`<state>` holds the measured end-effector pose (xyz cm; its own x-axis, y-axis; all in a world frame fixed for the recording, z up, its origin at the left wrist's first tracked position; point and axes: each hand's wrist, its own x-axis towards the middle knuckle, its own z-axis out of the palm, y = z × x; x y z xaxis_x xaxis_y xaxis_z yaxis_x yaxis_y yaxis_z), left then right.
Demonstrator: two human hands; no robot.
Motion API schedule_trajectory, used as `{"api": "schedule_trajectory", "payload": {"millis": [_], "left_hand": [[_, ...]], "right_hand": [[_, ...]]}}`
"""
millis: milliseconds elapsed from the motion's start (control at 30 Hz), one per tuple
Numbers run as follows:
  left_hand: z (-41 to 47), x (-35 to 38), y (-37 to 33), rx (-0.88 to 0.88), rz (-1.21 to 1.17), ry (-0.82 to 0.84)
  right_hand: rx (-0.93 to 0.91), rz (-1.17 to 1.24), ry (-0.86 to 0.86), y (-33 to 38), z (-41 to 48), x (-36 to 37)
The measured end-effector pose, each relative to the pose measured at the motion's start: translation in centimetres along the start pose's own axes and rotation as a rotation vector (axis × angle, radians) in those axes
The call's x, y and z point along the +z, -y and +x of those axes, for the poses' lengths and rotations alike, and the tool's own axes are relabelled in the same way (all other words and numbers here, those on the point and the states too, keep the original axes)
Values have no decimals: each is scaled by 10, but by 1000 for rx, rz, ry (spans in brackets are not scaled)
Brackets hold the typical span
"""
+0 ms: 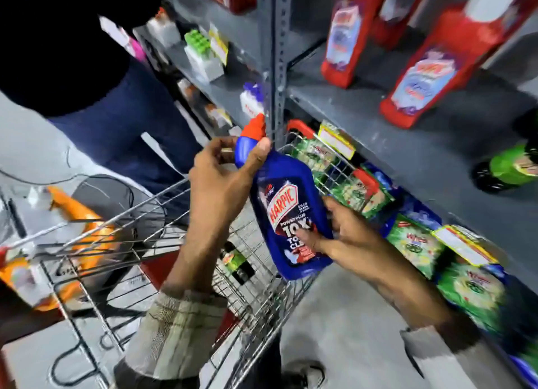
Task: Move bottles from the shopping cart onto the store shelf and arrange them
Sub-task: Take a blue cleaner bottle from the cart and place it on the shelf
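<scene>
Two hands hold one blue plastic Harpic bottle with a red cap (286, 211) at frame centre, above the wire shopping cart (163, 243). The left hand (224, 182) grips its neck; the right hand (346, 234) clasps its lower body. Behind, red bottles (422, 80) stand on the grey metal shelf (364, 117), upper right.

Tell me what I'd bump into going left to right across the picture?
Orange pack → wire cart → left hand → blue Harpic bottle → right hand → green packets.
</scene>
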<state>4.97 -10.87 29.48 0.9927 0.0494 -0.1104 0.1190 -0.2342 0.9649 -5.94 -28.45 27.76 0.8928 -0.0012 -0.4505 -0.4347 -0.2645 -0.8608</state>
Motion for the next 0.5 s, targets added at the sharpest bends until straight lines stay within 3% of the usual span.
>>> {"api": "schedule_trajectory", "payload": {"millis": [233,500], "left_hand": [[-48,48,-62,97,-90,219],[-145,221,-82,323,62,673]], "right_hand": [[-117,232,-243,-5,-74,-26],[-23,287,-747,-109,-175,-108]]}}
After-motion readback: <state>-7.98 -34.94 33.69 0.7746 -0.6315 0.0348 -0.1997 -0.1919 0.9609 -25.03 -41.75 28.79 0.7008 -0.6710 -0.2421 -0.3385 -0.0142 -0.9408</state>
